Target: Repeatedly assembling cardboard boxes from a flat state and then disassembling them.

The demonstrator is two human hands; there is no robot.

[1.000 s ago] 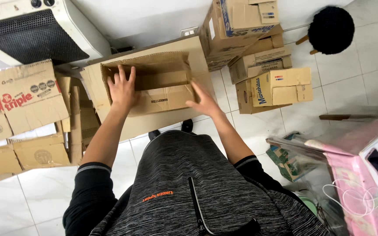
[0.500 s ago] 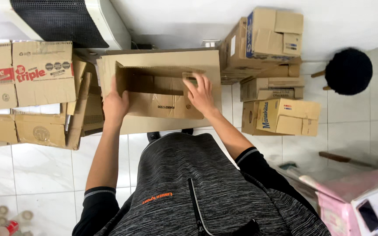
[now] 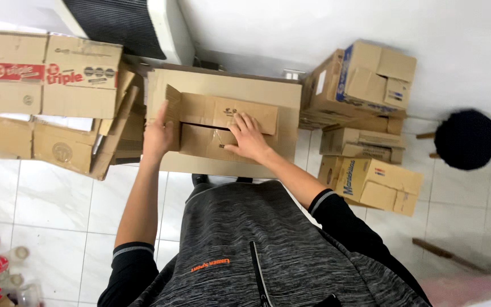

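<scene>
Looking down, you have both hands on a brown cardboard box (image 3: 223,128) that sits on a larger flat sheet of cardboard (image 3: 223,85) in front of your body, close to the white wall. Your left hand (image 3: 157,133) is open, its fingers laid against the box's left end flap (gripping nothing that shows). Your right hand (image 3: 248,136) lies flat with fingers spread on the top flaps, pressing down near the middle seam. Stacked boxes (image 3: 365,113) stand to the right, more cartons (image 3: 52,85) to the left, and a black round stool (image 3: 466,139) sits further right on the tiled floor (image 3: 58,216).
</scene>
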